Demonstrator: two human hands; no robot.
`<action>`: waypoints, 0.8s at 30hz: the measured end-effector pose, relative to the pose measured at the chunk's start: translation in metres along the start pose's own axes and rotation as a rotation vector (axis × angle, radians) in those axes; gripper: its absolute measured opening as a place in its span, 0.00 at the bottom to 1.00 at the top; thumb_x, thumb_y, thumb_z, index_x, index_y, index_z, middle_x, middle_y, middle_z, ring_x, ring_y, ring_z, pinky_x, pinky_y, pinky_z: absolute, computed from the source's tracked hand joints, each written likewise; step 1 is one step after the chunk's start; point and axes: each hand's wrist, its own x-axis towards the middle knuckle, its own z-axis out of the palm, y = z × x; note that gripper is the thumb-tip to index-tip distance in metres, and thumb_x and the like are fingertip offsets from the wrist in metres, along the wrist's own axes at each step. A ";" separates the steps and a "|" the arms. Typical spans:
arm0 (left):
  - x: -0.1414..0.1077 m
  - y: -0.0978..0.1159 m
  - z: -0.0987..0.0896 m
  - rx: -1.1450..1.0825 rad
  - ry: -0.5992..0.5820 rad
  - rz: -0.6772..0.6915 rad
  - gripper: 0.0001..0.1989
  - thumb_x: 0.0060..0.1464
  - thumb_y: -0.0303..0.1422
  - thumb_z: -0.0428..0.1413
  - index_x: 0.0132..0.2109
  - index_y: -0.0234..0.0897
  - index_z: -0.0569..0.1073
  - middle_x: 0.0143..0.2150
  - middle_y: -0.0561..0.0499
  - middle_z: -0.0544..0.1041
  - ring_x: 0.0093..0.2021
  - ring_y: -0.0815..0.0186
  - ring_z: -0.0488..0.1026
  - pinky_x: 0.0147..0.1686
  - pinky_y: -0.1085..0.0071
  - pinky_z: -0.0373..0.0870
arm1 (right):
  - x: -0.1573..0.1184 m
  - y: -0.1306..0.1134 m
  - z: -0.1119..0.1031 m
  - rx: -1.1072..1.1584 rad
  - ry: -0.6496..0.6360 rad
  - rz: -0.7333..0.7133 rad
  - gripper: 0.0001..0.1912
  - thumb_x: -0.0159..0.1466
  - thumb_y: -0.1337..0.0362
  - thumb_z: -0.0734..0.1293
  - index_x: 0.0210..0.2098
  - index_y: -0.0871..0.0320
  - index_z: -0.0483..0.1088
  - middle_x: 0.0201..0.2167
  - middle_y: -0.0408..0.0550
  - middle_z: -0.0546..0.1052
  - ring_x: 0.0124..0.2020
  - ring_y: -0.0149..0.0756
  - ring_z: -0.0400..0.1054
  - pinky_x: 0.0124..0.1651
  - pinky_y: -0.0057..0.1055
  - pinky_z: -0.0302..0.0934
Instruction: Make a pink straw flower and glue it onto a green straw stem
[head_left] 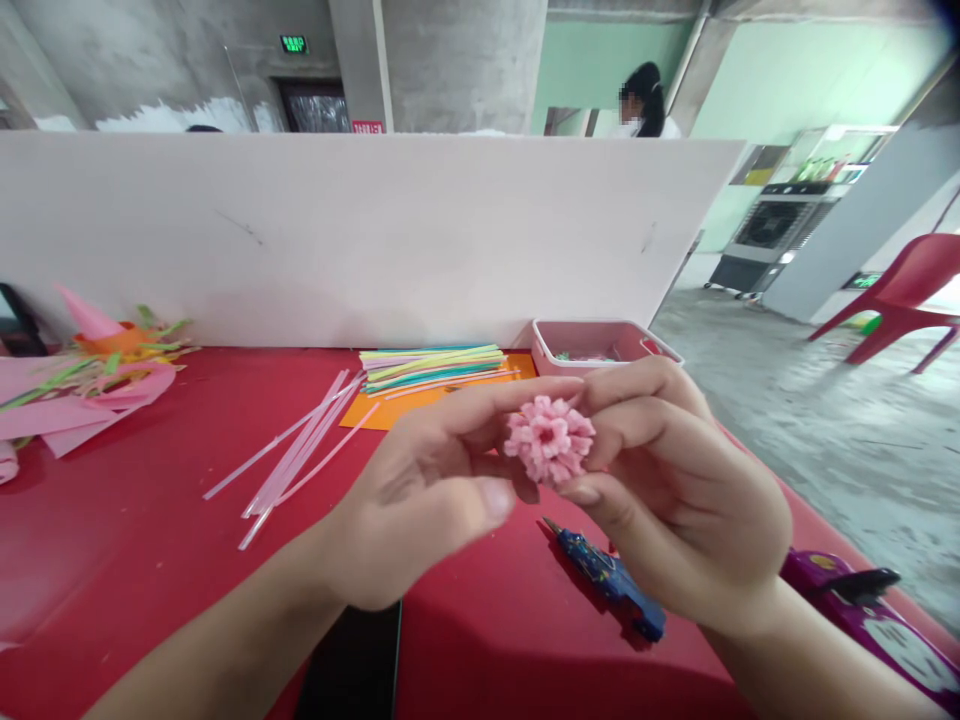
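Nearest the camera, the person's right hand (690, 500) and left hand (420, 500) are raised over a red surface (465, 590), with a small pink flower (550, 440) between them. Taking the flower as the centre of the clock, the right hand is at 4 o'clock, its thumb and fingers pinching the flower's side. The left hand is at 8 o'clock, its fingers curled near the flower and its thumb held away; whether those fingers press on it, I cannot tell. The ruffled petals face the camera around a darker middle.

A blue glue gun (609, 580) lies at 5 o'clock, nozzle pointing between 10 and 11. A flat black object (352, 665) shows between 7 and 8 o'clock, partly behind the left forearm, and a purple device (844, 607) with a pale panel is at 4 o'clock, beyond the right forearm.

Loose pink strips (300, 445) lie crossed at 9 o'clock. At 10 o'clock, a bundle of coloured strips (431, 370) rests on an orange sheet (375, 412). A pink basket (592, 330) with a white rim stands at 1 o'clock, its contents too small to tell, just before a pale upright board (337, 235).
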 end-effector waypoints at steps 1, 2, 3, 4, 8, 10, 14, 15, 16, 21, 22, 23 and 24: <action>0.000 -0.001 -0.001 -0.038 -0.003 -0.019 0.19 0.60 0.32 0.57 0.58 0.44 0.76 0.49 0.48 0.79 0.44 0.63 0.76 0.45 0.70 0.74 | 0.001 0.000 -0.001 -0.007 -0.010 0.006 0.05 0.63 0.69 0.70 0.34 0.57 0.68 0.37 0.45 0.68 0.41 0.32 0.66 0.45 0.31 0.64; 0.001 -0.002 -0.003 -0.057 0.008 -0.022 0.17 0.61 0.35 0.56 0.57 0.44 0.77 0.48 0.48 0.79 0.43 0.65 0.75 0.45 0.71 0.75 | 0.001 0.000 -0.002 -0.011 -0.023 0.011 0.05 0.63 0.69 0.70 0.34 0.58 0.69 0.37 0.46 0.68 0.41 0.32 0.66 0.45 0.31 0.65; 0.001 -0.004 -0.003 -0.064 0.027 -0.014 0.16 0.63 0.38 0.55 0.55 0.46 0.78 0.46 0.49 0.80 0.41 0.67 0.75 0.44 0.73 0.74 | 0.001 0.000 -0.003 -0.009 -0.039 0.020 0.04 0.64 0.70 0.69 0.35 0.58 0.69 0.38 0.46 0.68 0.42 0.32 0.66 0.46 0.30 0.65; 0.002 -0.005 -0.003 -0.063 0.051 0.000 0.14 0.64 0.39 0.54 0.53 0.48 0.79 0.44 0.51 0.81 0.40 0.69 0.75 0.44 0.75 0.74 | 0.002 0.000 -0.004 0.000 -0.059 0.032 0.03 0.64 0.70 0.68 0.36 0.58 0.70 0.39 0.46 0.68 0.42 0.32 0.66 0.46 0.30 0.65; 0.005 -0.009 -0.001 -0.090 0.097 0.020 0.12 0.65 0.38 0.53 0.48 0.52 0.81 0.42 0.56 0.83 0.39 0.74 0.76 0.44 0.80 0.74 | 0.002 -0.001 -0.006 0.064 -0.113 0.091 0.02 0.65 0.70 0.67 0.38 0.58 0.71 0.38 0.46 0.68 0.42 0.32 0.65 0.45 0.30 0.64; 0.005 -0.009 0.001 -0.128 0.088 0.011 0.12 0.65 0.37 0.53 0.48 0.51 0.81 0.44 0.56 0.83 0.39 0.75 0.76 0.44 0.81 0.74 | 0.001 -0.001 -0.006 0.072 -0.108 0.101 0.03 0.65 0.71 0.66 0.37 0.58 0.71 0.37 0.46 0.68 0.40 0.31 0.64 0.44 0.31 0.64; 0.004 -0.007 0.002 -0.154 0.080 0.025 0.13 0.66 0.36 0.52 0.48 0.50 0.81 0.47 0.56 0.83 0.43 0.74 0.77 0.46 0.82 0.73 | 0.000 -0.001 -0.006 0.066 -0.099 0.122 0.03 0.65 0.71 0.66 0.38 0.59 0.71 0.38 0.48 0.70 0.42 0.34 0.65 0.45 0.34 0.63; 0.003 -0.007 0.002 -0.151 0.082 0.028 0.13 0.66 0.35 0.52 0.48 0.49 0.81 0.47 0.56 0.83 0.43 0.74 0.77 0.46 0.83 0.73 | 0.000 -0.001 -0.006 0.066 -0.102 0.129 0.03 0.65 0.71 0.66 0.38 0.59 0.71 0.39 0.49 0.70 0.43 0.35 0.65 0.45 0.35 0.63; 0.004 -0.007 0.002 -0.150 0.088 0.029 0.13 0.66 0.35 0.52 0.48 0.48 0.82 0.48 0.55 0.83 0.43 0.74 0.77 0.46 0.83 0.73 | 0.000 -0.001 -0.006 0.064 -0.105 0.131 0.03 0.65 0.71 0.66 0.38 0.60 0.71 0.39 0.49 0.70 0.44 0.36 0.65 0.46 0.36 0.62; 0.005 -0.007 0.004 -0.187 0.132 -0.005 0.14 0.67 0.33 0.51 0.47 0.45 0.82 0.44 0.55 0.84 0.41 0.75 0.77 0.44 0.85 0.73 | 0.001 -0.004 -0.006 0.021 -0.095 0.109 0.03 0.65 0.73 0.65 0.36 0.60 0.70 0.37 0.49 0.71 0.42 0.35 0.65 0.46 0.36 0.62; 0.005 -0.007 0.004 -0.181 0.134 -0.004 0.14 0.67 0.32 0.52 0.47 0.45 0.82 0.43 0.55 0.84 0.41 0.75 0.77 0.44 0.85 0.73 | 0.001 -0.005 -0.006 0.010 -0.094 0.107 0.04 0.64 0.73 0.65 0.36 0.60 0.70 0.36 0.48 0.71 0.41 0.34 0.65 0.46 0.36 0.62; 0.005 -0.006 0.004 -0.167 0.132 0.002 0.13 0.66 0.32 0.52 0.47 0.45 0.82 0.42 0.55 0.84 0.41 0.75 0.77 0.44 0.85 0.73 | 0.001 -0.006 -0.006 0.002 -0.094 0.105 0.04 0.64 0.73 0.65 0.36 0.60 0.70 0.36 0.48 0.71 0.41 0.34 0.65 0.46 0.35 0.62; 0.005 -0.005 0.004 -0.150 0.129 0.011 0.13 0.66 0.31 0.53 0.47 0.44 0.82 0.42 0.56 0.83 0.41 0.75 0.76 0.43 0.85 0.73 | 0.001 -0.007 -0.006 -0.007 -0.096 0.106 0.04 0.64 0.73 0.64 0.36 0.60 0.70 0.36 0.48 0.71 0.42 0.34 0.65 0.47 0.35 0.62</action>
